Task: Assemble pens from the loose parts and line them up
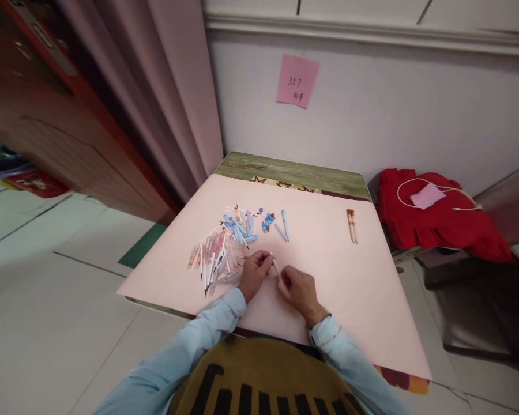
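Observation:
A slim, pale pen barrel (275, 266) slants between my two hands over the paper-covered table. My left hand (255, 275) pinches at its upper end, where a small white tip shows. Closed around the lower end is my right hand (300, 291), its fingers curled and partly hiding the barrel. Just left of my left hand lies a loose pile of beige and clear pen barrels (211, 253) mixed with white refills (209, 271). Blue pen parts (240, 227) lie at the pile's far side, next to a small cluster of blue and brown caps (267, 222).
Two light blue pen pieces (285, 225) lie in a V beyond my hands. Two beige pens with brown ends (352, 226) rest side by side at the right. A red cloth (432, 216) with a white cable sits beyond the table's right edge. A wall stands behind the table.

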Motion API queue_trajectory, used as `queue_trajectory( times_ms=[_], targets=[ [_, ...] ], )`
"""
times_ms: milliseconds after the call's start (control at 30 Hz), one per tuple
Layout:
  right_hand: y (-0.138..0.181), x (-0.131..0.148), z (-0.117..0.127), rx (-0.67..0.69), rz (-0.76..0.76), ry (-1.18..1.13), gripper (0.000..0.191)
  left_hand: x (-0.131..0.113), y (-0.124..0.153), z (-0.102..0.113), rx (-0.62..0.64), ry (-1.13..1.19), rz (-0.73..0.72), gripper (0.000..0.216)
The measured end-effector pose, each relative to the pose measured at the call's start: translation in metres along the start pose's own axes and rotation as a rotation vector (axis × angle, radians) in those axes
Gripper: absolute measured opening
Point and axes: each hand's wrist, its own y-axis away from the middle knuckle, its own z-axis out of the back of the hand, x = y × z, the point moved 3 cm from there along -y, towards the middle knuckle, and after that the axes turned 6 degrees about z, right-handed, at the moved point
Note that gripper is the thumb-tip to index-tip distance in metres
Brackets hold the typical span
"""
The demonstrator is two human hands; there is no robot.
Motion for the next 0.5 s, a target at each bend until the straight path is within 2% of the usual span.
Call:
queue_trajectory(
  times_ms=[267,300,400,500],
  targets=[
    [0.0004,-0.0016,0.0002,-0.049,-0.037,-0.052,0.016,0.0007,0.0002,0.0027,0.097,0.048,0.018,0.028],
    [0.0002,-0.0021,0.0005,-0.052,-0.048,-0.064,0.016,0.0006,0.0012,0.0026,0.095,0.073,0.007,0.029],
    [-0.0001,-0.0033,0.0013,-0.044,-0.079,-0.09,0.016,0.001,0.0044,0.0014,0.105,0.126,-0.026,0.053],
    [0.0003,-0.0038,0.0013,-0.05,-0.077,-0.105,0.017,0.0023,0.0068,-0.0004,0.109,0.097,-0.051,0.05]
  ],
)
